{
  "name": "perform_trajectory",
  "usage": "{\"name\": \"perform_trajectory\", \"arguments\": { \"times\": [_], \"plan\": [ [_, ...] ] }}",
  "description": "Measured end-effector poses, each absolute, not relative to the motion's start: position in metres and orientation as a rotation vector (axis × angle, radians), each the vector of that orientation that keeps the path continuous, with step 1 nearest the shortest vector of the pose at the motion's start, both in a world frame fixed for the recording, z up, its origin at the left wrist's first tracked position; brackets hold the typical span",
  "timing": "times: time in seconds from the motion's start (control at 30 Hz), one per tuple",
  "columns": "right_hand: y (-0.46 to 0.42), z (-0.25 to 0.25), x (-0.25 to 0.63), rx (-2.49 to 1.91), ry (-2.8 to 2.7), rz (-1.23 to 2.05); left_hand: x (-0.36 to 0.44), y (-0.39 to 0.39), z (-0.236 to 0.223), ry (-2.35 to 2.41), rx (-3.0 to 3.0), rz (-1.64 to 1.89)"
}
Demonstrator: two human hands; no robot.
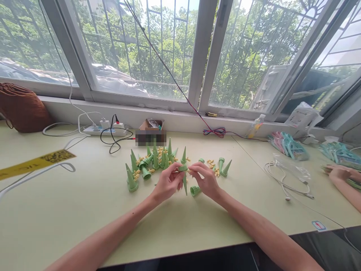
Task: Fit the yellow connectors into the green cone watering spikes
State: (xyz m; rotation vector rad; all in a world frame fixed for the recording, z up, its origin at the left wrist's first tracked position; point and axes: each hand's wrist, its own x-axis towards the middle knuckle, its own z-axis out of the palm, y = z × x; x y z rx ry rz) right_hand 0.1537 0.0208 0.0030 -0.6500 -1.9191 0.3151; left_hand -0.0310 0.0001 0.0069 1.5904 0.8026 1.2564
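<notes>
My left hand [167, 184] is closed around a green plastic spike [184, 185], its wide collar up and its point downward. Against the collar, my right hand [208, 181] pinches a small yellow plastic piece [188, 171], mostly covered by the fingertips. Below the right fingers, a loose green cap-like part [194, 191] lies on its side. A cluster of green spikes [132, 181], mostly standing points up, spreads beyond and left of my hands, with small yellow pieces [163, 150] among them. More yellow pieces [217, 171] and another tilted green spike [226, 168] lie to the right.
The pale table [93, 210] runs along a window. Toward the back are a power strip [108, 130], a small box [152, 125] and a bottle [256, 126]. White cables [278, 178] and bagged items [289, 146] lie right. Another person's hands [340, 173] work at far right.
</notes>
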Motion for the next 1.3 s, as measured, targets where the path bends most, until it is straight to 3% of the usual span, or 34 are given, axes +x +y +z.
{"name": "perform_trajectory", "arguments": {
  "times": [1.03,1.3],
  "plan": [
    [0.02,-0.001,0.154,-0.768,-2.021,0.412,-0.029,-0.002,0.015,0.864,1.57,1.196],
    [0.02,-0.001,0.156,-0.68,-2.064,0.265,-0.031,-0.003,0.013,0.855,1.58,1.104]
  ]
}}
